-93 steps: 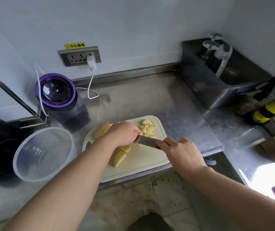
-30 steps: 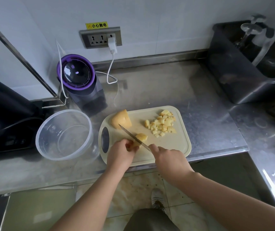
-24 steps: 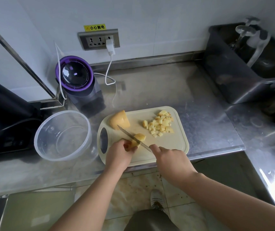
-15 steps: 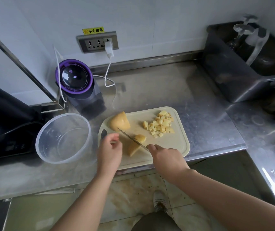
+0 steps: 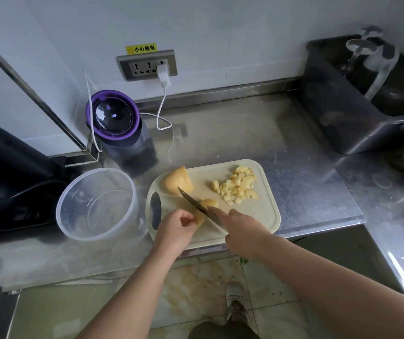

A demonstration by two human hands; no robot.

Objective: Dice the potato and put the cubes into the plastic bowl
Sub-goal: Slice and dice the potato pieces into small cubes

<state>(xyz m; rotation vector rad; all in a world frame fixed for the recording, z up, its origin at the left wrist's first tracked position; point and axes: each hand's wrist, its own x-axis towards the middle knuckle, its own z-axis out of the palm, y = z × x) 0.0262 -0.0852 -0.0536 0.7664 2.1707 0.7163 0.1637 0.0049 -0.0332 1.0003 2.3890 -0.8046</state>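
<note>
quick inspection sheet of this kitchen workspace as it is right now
surface: steel counter; cutting board at its front edge.
job's things: pile of cubes on the board's far right; big potato chunk at its far left corner; potato piece under the knife; plastic bowl left of the board, no cubes in it.
clutter: purple-lidded appliance behind the bowl.
hands: left hand pinches the potato piece; right hand grips the knife, forefinger along the blade.
cables: white cable from the charger in the wall socket loops onto the counter.
surroundings: dark bin far right; black appliance left; tiled floor below.
</note>
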